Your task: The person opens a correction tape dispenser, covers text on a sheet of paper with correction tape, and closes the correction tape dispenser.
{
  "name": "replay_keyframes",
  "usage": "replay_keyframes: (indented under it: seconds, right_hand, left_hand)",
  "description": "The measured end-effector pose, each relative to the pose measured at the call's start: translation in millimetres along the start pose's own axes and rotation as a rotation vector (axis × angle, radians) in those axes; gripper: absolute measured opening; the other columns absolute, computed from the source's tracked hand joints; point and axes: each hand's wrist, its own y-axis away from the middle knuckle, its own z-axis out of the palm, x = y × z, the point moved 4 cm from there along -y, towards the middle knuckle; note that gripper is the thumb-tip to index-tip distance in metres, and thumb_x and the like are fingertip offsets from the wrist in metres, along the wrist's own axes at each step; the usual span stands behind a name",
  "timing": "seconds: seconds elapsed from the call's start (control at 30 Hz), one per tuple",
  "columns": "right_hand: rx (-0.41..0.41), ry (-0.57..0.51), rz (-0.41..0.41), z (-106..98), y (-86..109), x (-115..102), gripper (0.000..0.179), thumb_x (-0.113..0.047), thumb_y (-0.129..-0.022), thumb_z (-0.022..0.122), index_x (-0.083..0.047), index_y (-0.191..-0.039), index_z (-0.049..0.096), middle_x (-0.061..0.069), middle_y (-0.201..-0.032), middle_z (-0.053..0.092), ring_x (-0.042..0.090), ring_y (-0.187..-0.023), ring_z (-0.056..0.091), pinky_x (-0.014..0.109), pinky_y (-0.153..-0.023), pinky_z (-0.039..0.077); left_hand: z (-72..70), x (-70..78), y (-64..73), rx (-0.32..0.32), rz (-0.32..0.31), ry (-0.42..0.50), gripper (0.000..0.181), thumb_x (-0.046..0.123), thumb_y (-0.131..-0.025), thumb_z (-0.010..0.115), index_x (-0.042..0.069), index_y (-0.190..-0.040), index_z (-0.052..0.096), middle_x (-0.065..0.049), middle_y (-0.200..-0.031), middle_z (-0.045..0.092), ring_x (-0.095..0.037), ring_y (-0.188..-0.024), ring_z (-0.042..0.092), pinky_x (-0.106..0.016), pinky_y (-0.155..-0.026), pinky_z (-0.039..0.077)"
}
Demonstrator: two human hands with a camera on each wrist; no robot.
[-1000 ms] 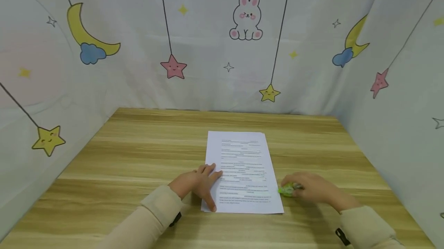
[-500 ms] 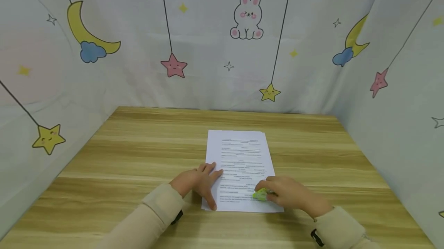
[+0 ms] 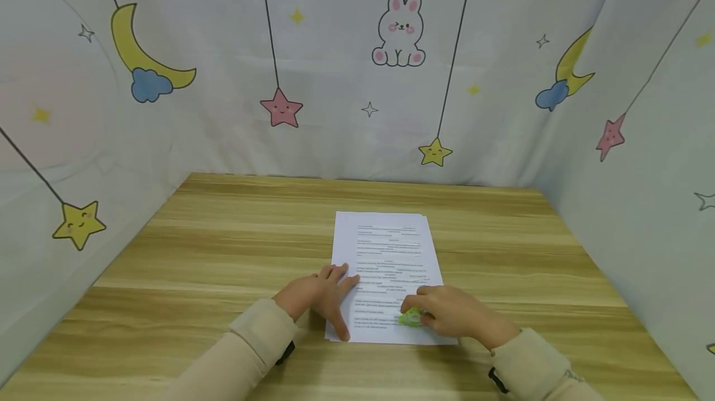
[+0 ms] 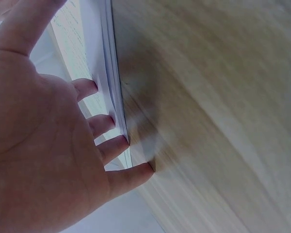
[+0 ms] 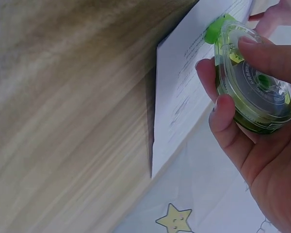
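Note:
A small stack of printed paper lies on the wooden table, its lines of text broken by white gaps. My left hand rests with spread fingers across the stack's left edge. In the left wrist view, the fingertips lie along the edges of the sheets, the lowest one reaching past them. Between thumb and fingers my right hand grips a green, see-through correction tape. Its green tip is at the lower text lines of the top sheet.
White cloth printed with stars, moons and a rabbit hangs behind the table and along both sides. Wood surface extends all around the paper. Black bands show at both cuffs.
My right hand has brought the correction tape leftward from beside the paper's right edge onto its lower text, then slightly further left. My left hand has stayed in place.

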Motion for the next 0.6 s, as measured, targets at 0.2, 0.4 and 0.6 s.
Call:
replay_keyframes:
  seconds: [0.2,0.4,0.6]
  right_hand:
    - [-0.035,0.035,-0.001,1.5,-3.3,0.3,0.025,-0.006,-0.079,0.065,-0.023,-0.097,0.064,-0.006,-0.078,0.058,0.002,-0.058,0.039,0.017,-0.053,0.036]
    - [-0.060,0.038,0.008,0.5,-1.5,1.5,0.025,-0.005,-0.079,0.064,-0.024,-0.096,0.064,-0.005,-0.079,0.059,0.003,-0.058,0.038,0.017,-0.053,0.036]
    - [-0.068,0.017,0.019,-1.9,5.9,8.1,0.029,-0.002,-0.077,0.062,-0.023,-0.096,0.064,-0.002,-0.079,0.060,0.003,-0.058,0.037,0.018,-0.054,0.034]
  left_hand:
    - [0.6,0.8,0.4,0.010,-0.003,-0.002,0.105,0.054,-0.063,0.077,0.024,-0.147,0.021,-0.005,-0.155,0.009,-0.029,-0.141,0.010,-0.050,-0.111,0.021]
    - [-1.0,2.1,2.5,-0.013,-0.009,0.002,0.104,0.053,-0.065,0.076,0.025,-0.147,0.019,-0.005,-0.155,0.008,-0.028,-0.141,0.010,-0.050,-0.111,0.021]
    - [-2.8,2.4,3.8,-0.014,-0.006,0.006,0.106,0.054,-0.063,0.077,0.024,-0.147,0.020,-0.006,-0.155,0.008,-0.030,-0.142,0.009,-0.051,-0.111,0.021]
